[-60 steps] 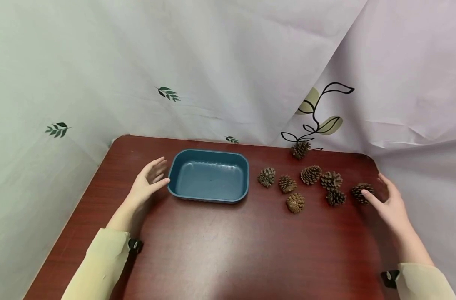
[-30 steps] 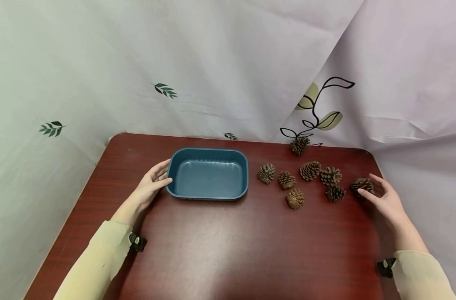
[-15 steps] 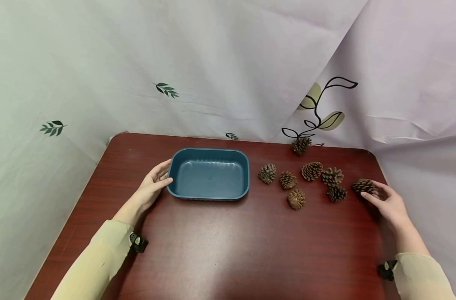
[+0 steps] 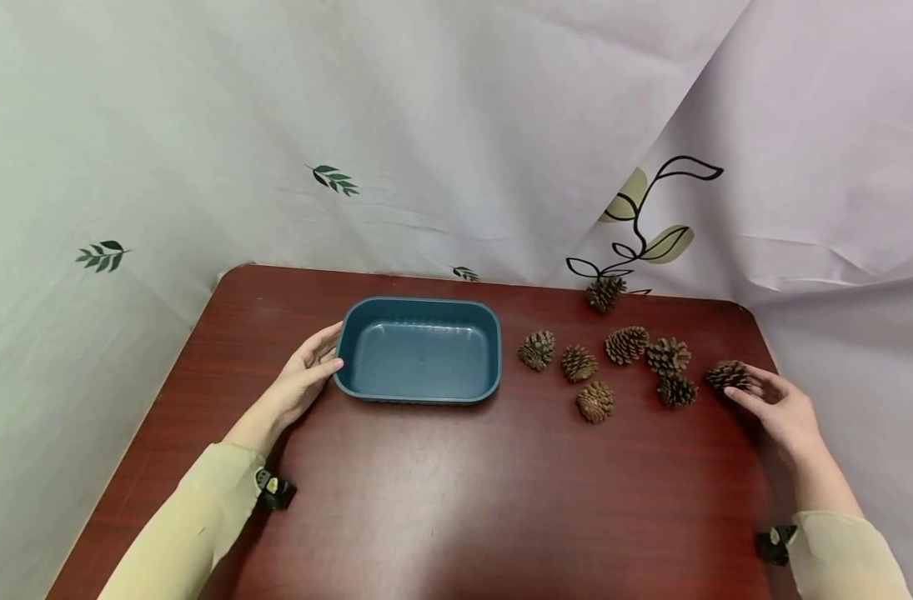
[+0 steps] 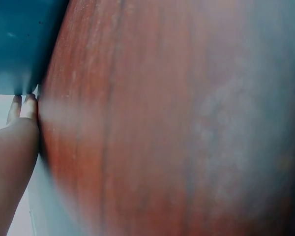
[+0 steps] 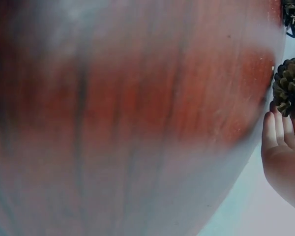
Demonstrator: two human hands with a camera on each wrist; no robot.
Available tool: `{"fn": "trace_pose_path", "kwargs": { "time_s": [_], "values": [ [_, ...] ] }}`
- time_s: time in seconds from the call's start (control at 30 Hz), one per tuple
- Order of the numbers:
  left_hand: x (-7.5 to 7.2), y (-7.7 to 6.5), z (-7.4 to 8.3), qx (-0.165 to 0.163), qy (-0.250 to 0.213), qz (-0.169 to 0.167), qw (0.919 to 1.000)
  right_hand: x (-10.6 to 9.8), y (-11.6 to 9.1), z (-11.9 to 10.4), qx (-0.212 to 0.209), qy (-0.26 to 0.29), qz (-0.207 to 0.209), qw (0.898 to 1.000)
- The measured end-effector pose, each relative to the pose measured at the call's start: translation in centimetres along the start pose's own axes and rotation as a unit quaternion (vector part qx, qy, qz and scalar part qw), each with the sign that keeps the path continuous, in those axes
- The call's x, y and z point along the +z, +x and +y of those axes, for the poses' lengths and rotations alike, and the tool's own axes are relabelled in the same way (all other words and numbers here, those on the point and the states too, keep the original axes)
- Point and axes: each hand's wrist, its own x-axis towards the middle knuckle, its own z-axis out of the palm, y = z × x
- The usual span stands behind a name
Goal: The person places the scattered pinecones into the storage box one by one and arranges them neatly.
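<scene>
A hanging cloth point(image 4: 456, 125) printed with leaf motifs is set behind a red-brown table point(image 4: 396, 483). A blue rectangular tray point(image 4: 422, 395) with rounded corners is positioned on the rear half of the table, left of centre. The forearms are covered by pale sleeves point(image 4: 186, 517). The left hand point(image 4: 302, 375) is placed at the left end of the tray: the thumb is set at the rim, and the outer wall is touched by extended, unclenched fingers. The right hand point(image 4: 786, 412) is located near the table's right edge; a dark pine cone point(image 4: 727, 376) is pinched there between thumb and fingers. A black device point(image 4: 276, 489) is worn at each wrist. Seven further pine cones point(image 4: 626, 344) are distributed between the tray and the pinched cone. One is located at the table's rear edge; two are seated in apparent contact, just left of the pinched cone.
</scene>
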Motion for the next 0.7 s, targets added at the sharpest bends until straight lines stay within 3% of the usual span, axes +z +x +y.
{"fn": "trace_pose_path", "kwargs": {
  "time_s": [0.23, 0.53, 0.7],
  "values": [
    [-0.1, -0.1, -0.2, 0.012, -0.010, -0.008, 0.9998, 0.1, 0.1, -0.9, -0.010, 0.007, 0.011, 1.000],
    [-0.2, 0.0, -0.4, 0.013, -0.017, -0.007, 0.9998, 0.5, 0.3, -3.0, -0.016, -0.020, 0.004, 1.000],
    [-0.1, 0.0, -0.3, 0.011, -0.012, -0.002, 0.9999, 0.9, 0.1, -4.3, -0.040, -0.036, 0.010, 0.999]
  ]
}}
